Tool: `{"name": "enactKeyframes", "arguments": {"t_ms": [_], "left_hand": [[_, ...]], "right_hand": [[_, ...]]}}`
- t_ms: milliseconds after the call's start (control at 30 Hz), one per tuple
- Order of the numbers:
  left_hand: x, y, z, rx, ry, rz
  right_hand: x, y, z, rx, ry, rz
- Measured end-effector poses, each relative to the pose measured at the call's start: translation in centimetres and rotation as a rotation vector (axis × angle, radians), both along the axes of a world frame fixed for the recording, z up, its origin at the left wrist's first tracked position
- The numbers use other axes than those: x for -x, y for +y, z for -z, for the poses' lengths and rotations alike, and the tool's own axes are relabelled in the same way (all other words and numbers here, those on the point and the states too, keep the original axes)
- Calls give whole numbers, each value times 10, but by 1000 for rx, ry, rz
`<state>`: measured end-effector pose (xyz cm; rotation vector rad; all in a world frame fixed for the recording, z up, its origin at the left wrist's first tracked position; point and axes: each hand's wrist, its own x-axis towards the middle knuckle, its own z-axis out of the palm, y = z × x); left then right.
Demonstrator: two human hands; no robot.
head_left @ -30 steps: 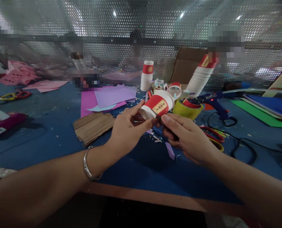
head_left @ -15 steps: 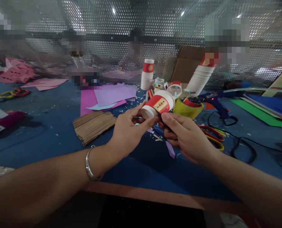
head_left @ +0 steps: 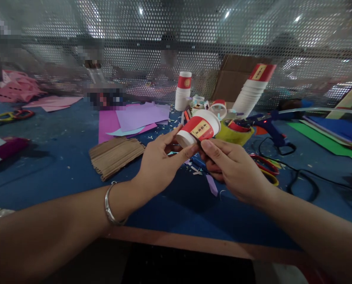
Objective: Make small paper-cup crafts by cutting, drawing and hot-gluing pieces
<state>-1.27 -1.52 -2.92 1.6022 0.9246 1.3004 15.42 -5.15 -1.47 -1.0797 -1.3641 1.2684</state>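
A red and white paper cup (head_left: 199,128) is tilted on its side above the table, its base toward my left hand and its rim to the upper right. My left hand (head_left: 161,159) is closed around the base end, thumb below and fingers behind. My right hand (head_left: 227,161) is pinched against the cup's lower side. A thin dark thing shows at its fingertips, touching the cup near the yellow label; its kind is hidden by the fingers. Below the hands lie paper scraps (head_left: 196,171) and a purple paper strip (head_left: 212,185).
Corrugated cardboard (head_left: 117,156) and purple paper (head_left: 142,118) lie left. Cup stacks (head_left: 183,94) (head_left: 248,98) stand at the back. To the right are a yellow tape roll (head_left: 233,134), a blue glue gun (head_left: 270,128) with a cable, scissors (head_left: 266,165) and coloured sheets (head_left: 326,140).
The cup has turned slightly in my hands and shifted a little to the right. Both hands keep their grip in nearly the same place. The view has shifted slightly.
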Motion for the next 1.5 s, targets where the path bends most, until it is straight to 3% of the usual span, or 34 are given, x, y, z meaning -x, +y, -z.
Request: {"name": "enactKeyframes", "arguments": {"t_ms": [200,367,467,667,1000,1267,1500], "left_hand": [[3,-4,-6,-77,125,-41],[-1,-9,-15,190,-219,136],[-3,-11,-18,312,-437,138],[-3,-9,-20,371,-442,131],[-5,-11,-19,317,-401,72],[-1,-8,-8,137,-234,25],[1,-11,-9,101,-143,28]], "right_hand": [[-3,-2,0,-66,-80,-7],[-4,-4,-5,-168,-215,5],[-5,-5,-7,-176,-242,9],[-5,-2,-4,-165,-217,10],[-4,-1,-4,-150,-178,-12],[-1,-2,0,-126,-161,2],[-1,-3,0,-138,-170,9]]}}
